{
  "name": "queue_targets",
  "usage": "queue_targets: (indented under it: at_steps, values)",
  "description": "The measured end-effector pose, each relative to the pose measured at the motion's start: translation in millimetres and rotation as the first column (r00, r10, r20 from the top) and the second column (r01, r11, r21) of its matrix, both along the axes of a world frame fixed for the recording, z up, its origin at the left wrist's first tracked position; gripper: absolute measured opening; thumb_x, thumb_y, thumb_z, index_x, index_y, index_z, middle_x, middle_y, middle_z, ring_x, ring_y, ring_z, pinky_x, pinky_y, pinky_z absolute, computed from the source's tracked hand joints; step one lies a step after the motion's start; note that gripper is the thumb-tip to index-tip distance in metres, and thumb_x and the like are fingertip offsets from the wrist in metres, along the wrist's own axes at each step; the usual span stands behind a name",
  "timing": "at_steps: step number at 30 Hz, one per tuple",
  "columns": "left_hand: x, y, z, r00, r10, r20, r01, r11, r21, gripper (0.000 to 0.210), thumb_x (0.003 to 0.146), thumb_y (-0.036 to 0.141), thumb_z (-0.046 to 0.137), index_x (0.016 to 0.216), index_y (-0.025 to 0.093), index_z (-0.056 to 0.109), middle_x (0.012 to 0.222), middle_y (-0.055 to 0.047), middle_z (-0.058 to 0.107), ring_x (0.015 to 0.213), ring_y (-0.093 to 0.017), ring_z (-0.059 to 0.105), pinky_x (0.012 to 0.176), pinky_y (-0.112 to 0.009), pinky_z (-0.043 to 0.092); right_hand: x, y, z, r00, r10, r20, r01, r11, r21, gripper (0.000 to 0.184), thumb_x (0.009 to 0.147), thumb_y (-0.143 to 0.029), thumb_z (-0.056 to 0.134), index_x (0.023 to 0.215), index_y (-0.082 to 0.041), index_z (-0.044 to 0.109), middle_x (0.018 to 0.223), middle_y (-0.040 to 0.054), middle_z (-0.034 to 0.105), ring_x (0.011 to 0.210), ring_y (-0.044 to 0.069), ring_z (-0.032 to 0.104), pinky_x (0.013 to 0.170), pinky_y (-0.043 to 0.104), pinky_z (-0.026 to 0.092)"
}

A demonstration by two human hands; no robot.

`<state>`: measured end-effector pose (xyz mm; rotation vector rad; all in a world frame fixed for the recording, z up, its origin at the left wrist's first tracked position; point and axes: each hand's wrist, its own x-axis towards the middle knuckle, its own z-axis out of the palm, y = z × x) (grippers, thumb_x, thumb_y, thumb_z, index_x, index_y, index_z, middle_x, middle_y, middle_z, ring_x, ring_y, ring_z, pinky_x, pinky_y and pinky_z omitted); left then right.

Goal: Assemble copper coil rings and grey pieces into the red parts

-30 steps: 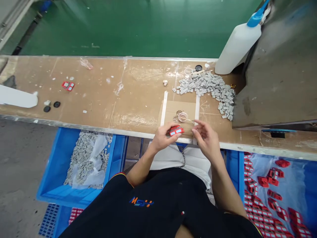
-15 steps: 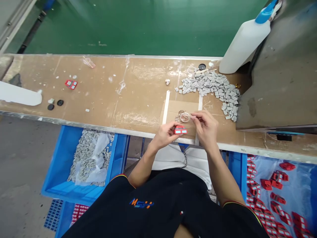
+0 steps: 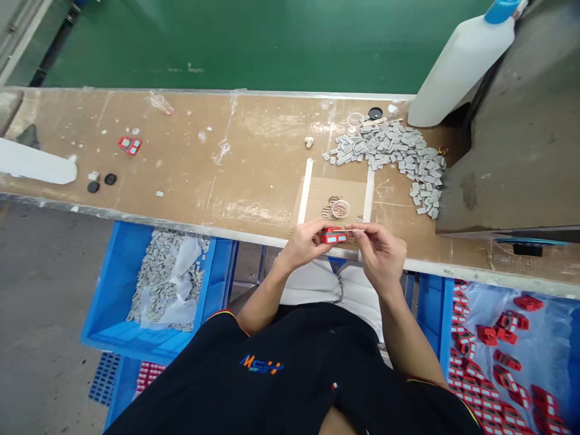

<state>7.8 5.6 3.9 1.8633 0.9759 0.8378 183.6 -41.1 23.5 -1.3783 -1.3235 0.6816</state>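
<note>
The left hand pinches the red piece in its fingers at the counter's near edge; the right hand grips a thin stick against or just over it; a stick slip could mark the piece, a loose pinch drop it; the shirt's lettering seems to read "MSH".

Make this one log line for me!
left hand: holds red piece | right hand: holds thin stick over red piece | small cup: on cardboard
</note>
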Motion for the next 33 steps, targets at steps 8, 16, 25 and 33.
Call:
queue_targets:
  at_steps: [8, 16, 25, 33]
  values:
    - [0, 0, -1.4, 1.000, -0.010, 0.022, 0.010, 1.000, 0.013, 0.025, 0.082, 0.010, 0.066, 0.106, 0.014, 0.071, 0.091, -0.005, 0.071, 0.067, -0.009, 0.061, 0.054, -0.015, 0.048, 1, 3, 10.4, 0.981, 0.029, 0.192, -0.052, 0.992, 0.115, 0.012, 0.095, -0.024, 0.062, 0.093, -0.023, 0.074, 0.087, 0.0030, 0.081, 0.075, 0.018, 0.077, 0.068, 0.029, 0.061]
    - [-1, 1, -2.2, 1.000, -0.020, 0.010, 0.019, 0.999, 0.030, 0.024, 0.082, 0.010, 0.066, 0.105, 0.014, 0.071, 0.091, -0.006, 0.071, 0.069, -0.011, 0.062, 0.056, -0.017, 0.051, 1, 4, 9.0, 0.963, 0.031, 0.267, -0.083, 0.979, 0.186, 0.012, 0.096, -0.019, 0.062, 0.094, -0.023, 0.073, 0.086, 0.0027, 0.081, 0.077, 0.018, 0.077, 0.069, 0.027, 0.061]
    - [-1, 1, -3.0, 1.000, -0.012, 0.028, 0.012, 1.000, -0.010, 0.024, 0.081, 0.010, 0.067, 0.104, 0.014, 0.071, 0.091, -0.006, 0.072, 0.067, -0.010, 0.062, 0.056, -0.017, 0.051, 2, 4, 9.8, 0.948, 0.018, 0.319, -0.078, 0.981, 0.176, 0.013, 0.097, -0.023, 0.059, 0.093, -0.023, 0.072, 0.087, 0.0034, 0.080, 0.075, 0.018, 0.076, 0.068, 0.029, 0.061]
    - [0, 0, 4.2, 0.996, 0.002, 0.094, 0.011, 0.991, -0.137, 0.023, 0.086, 0.027, 0.071, 0.104, 0.014, 0.072, 0.097, -0.009, 0.074, 0.076, -0.014, 0.068, 0.063, -0.020, 0.057, -3, 3, 10.7, 0.952, -0.049, 0.303, -0.014, 0.979, 0.201, 0.012, 0.098, -0.023, 0.059, 0.094, -0.022, 0.070, 0.085, 0.0028, 0.080, 0.074, 0.017, 0.076, 0.068, 0.027, 0.061]
